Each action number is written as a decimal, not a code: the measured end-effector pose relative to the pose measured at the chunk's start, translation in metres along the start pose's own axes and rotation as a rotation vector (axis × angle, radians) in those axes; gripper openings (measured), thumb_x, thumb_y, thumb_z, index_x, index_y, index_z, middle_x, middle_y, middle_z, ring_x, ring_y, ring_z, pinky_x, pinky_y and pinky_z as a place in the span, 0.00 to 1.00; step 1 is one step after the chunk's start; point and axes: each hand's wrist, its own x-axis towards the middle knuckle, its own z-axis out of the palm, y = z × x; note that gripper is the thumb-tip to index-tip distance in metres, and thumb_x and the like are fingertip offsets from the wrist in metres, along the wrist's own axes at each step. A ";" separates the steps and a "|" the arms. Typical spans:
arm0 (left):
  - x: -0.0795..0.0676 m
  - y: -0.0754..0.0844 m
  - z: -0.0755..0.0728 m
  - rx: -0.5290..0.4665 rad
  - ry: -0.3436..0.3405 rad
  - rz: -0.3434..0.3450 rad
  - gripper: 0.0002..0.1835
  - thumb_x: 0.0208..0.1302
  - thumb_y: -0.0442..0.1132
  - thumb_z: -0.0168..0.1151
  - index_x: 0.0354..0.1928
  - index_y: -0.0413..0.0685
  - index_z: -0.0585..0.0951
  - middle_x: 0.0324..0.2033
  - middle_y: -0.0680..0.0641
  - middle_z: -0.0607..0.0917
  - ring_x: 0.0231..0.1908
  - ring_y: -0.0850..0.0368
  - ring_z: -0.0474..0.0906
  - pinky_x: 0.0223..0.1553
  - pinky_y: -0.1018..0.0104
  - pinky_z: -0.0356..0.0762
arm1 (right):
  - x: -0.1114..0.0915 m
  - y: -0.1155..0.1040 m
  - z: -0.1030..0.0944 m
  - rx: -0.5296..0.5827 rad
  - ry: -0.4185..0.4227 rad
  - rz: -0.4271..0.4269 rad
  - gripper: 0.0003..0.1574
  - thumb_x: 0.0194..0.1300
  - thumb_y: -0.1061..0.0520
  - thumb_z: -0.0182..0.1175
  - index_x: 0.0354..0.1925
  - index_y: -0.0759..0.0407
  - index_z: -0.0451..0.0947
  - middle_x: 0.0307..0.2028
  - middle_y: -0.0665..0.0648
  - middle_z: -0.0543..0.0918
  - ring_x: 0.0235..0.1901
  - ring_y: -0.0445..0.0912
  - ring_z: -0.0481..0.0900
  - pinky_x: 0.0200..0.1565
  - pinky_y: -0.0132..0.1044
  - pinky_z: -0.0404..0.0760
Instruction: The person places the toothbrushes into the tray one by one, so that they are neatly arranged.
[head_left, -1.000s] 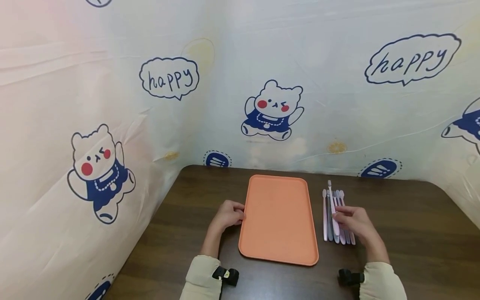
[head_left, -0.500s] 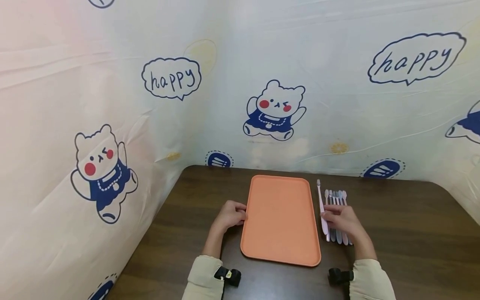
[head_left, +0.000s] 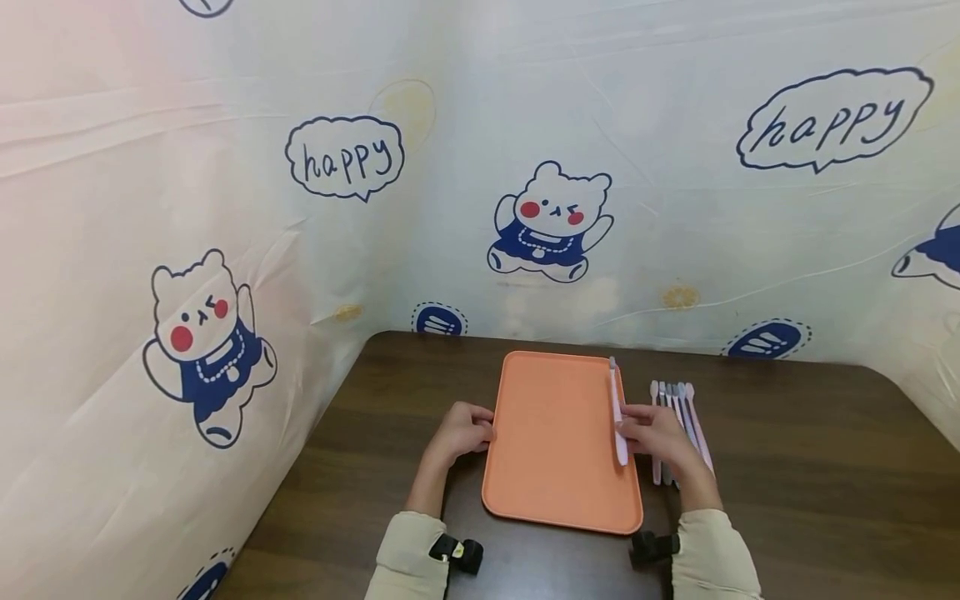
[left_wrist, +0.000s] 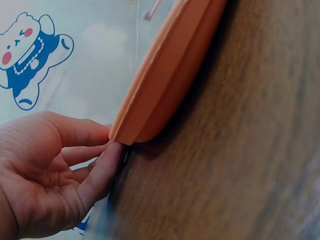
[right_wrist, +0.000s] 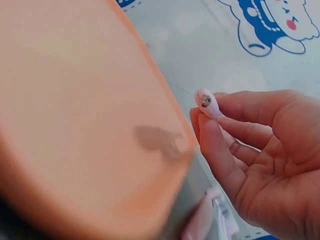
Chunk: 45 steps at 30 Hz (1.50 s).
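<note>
An orange rectangular tray point(head_left: 555, 450) lies on the table, its long sides running away from me. At its left edge is my left hand point(head_left: 459, 433); in the left wrist view, thumb and index finger pinch the rim. My right hand point(head_left: 662, 435) pinches a pale pink toothbrush point(head_left: 619, 442) over the tray's right side, its head pointing away. The right wrist view shows the handle end of this toothbrush point(right_wrist: 206, 101) between thumb and fingers, above the tray. Several more toothbrushes point(head_left: 700, 427) lie side by side right of the tray, partly hidden by my right hand and wrist.
The dark wooden table point(head_left: 810, 467) stretches to both sides of the tray. A pale sheet point(head_left: 675, 208) printed with bears and "happy" bubbles hangs behind the table and along its left side. Black camera straps point(head_left: 456, 550) sit at both wrists.
My right hand has carried the pale pink toothbrush leftward, from above the row of toothbrushes to above the tray's right side. My left hand stays at the tray's left edge.
</note>
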 end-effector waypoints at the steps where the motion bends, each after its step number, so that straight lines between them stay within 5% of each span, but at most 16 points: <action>1: 0.000 0.000 0.000 -0.002 -0.001 0.000 0.20 0.58 0.25 0.61 0.54 0.28 0.82 0.30 0.45 0.81 0.31 0.60 0.79 0.39 0.62 0.87 | 0.001 -0.001 0.003 0.006 -0.002 -0.004 0.32 0.72 0.63 0.57 0.68 0.79 0.66 0.58 0.78 0.79 0.43 0.44 0.87 0.45 0.43 0.89; 12: 0.001 0.001 0.001 0.004 -0.001 0.001 0.19 0.58 0.25 0.61 0.53 0.28 0.82 0.31 0.45 0.81 0.32 0.59 0.79 0.38 0.63 0.87 | 0.005 -0.013 0.030 0.035 0.009 -0.013 0.30 0.69 0.65 0.59 0.64 0.79 0.70 0.47 0.73 0.84 0.35 0.43 0.85 0.40 0.41 0.89; 45: -0.002 0.004 0.002 0.007 0.017 -0.022 0.20 0.56 0.23 0.61 0.53 0.28 0.82 0.28 0.48 0.79 0.30 0.60 0.77 0.36 0.64 0.86 | 0.026 -0.033 0.104 0.116 0.039 0.014 0.24 0.64 0.70 0.63 0.58 0.78 0.77 0.43 0.71 0.87 0.33 0.42 0.85 0.36 0.36 0.88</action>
